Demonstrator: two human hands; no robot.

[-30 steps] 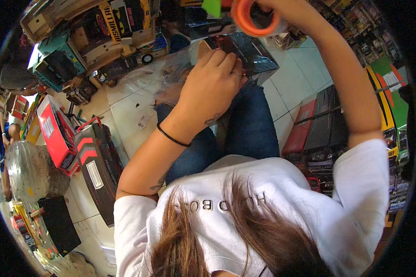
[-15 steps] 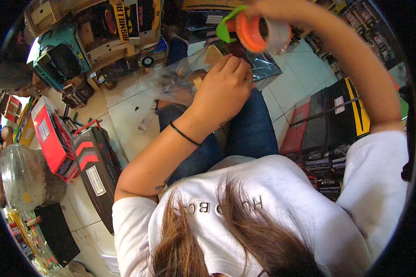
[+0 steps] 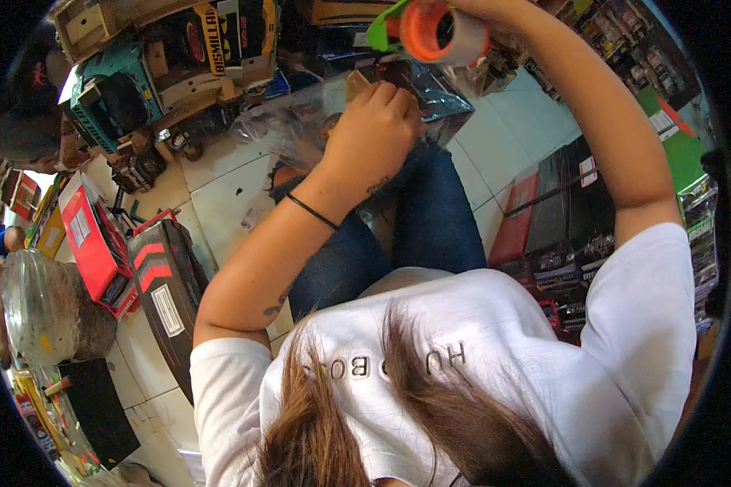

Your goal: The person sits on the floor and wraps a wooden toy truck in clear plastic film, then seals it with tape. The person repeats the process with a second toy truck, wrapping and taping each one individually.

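Orange-and-green tape dispenser (image 3: 413,36) is clasped in the right hand (image 3: 481,8), far side; nearer, the left hand (image 3: 375,130) curls at a plastic-wrapped box (image 3: 443,93), its exact hold hidden.

Pale tiled floor (image 3: 223,188); on it dark striped box (image 3: 154,282), red box (image 3: 97,253) too, apparently.
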